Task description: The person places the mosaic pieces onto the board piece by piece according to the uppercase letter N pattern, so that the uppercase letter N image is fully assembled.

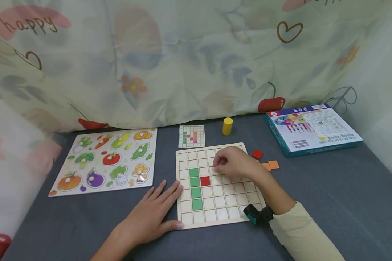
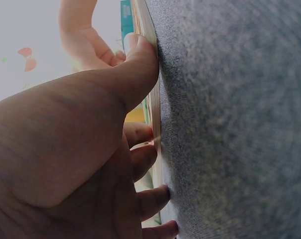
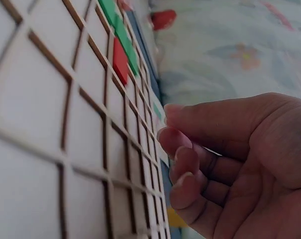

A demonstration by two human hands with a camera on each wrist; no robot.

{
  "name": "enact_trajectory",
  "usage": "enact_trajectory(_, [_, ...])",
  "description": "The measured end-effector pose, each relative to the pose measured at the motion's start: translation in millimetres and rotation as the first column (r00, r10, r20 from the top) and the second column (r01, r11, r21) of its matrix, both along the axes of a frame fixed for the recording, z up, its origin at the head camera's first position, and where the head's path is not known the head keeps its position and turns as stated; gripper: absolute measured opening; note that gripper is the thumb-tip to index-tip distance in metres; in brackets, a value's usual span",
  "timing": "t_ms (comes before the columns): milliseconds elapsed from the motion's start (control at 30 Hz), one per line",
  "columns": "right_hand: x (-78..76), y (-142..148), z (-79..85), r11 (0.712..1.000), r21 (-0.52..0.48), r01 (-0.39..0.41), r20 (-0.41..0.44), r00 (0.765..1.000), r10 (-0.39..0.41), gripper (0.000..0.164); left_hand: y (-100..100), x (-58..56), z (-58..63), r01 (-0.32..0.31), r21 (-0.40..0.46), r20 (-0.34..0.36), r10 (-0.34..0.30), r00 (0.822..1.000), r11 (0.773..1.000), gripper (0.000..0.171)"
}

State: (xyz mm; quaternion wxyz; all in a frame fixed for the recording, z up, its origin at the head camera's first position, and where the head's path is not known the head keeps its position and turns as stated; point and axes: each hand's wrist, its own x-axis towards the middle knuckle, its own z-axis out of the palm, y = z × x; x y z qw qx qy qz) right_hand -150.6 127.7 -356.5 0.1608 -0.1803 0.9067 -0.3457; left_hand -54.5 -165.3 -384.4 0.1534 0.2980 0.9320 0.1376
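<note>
A light wooden grid board [image 1: 215, 219] lies before me, with a column of green square tiles [image 1: 196, 192] and one red tile [image 1: 205, 181] in its cells. My left hand [image 1: 151, 214] rests at the board's left edge, fingers spread, with thumb and fingertips against the rim. Over the upper middle of the grid hovers my right hand [image 1: 235, 162], its fingers curled and the thumb near the index fingertip. The right wrist view shows no tile between those fingertips [image 3: 173, 139]. The forearm hides part of the board's right side.
Loose orange tiles [image 1: 273, 164] and a red tile [image 1: 257, 154] lie right of the board. Behind it are a small pattern card [image 1: 191, 136] and a yellow cylinder [image 1: 227, 126]. A vegetable puzzle board [image 1: 104, 179] is at left, a flat box [image 1: 313, 130] at back right.
</note>
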Motion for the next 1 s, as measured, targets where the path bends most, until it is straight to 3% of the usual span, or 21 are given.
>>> enact_trajectory(267, [-9.1, 62.9, 7.7, 0.983, 0.048, 0.175, -0.002, 0.985, -0.175, 0.009, -0.3, -0.9, -0.4, 0.009, -0.002, 0.002, -0.009, 1.000, 1.000, 0.092])
enact_trajectory(500, [-9.0, 106.7, 2.6, 0.961, 0.073, 0.267, -0.045, 0.963, -0.265, 0.018, -0.8, -0.9, 0.1, 0.007, 0.010, 0.011, -0.007, 1.000, 1.000, 0.091])
enact_trajectory(800, [-15.3, 116.4, -16.7, 0.944, 0.144, 0.296, -0.067, 0.955, -0.289, 0.035, -1.3, -0.5, 1.0, 0.006, 0.000, 0.009, -0.006, 1.000, 1.000, 0.091])
enact_trajectory(1000, [-16.3, 113.7, -20.1, 0.941, 0.125, 0.313, -0.056, 0.950, -0.308, 0.029, -0.5, -0.5, 2.2, 0.012, 0.020, 0.005, -0.012, 1.000, 1.000, 0.090])
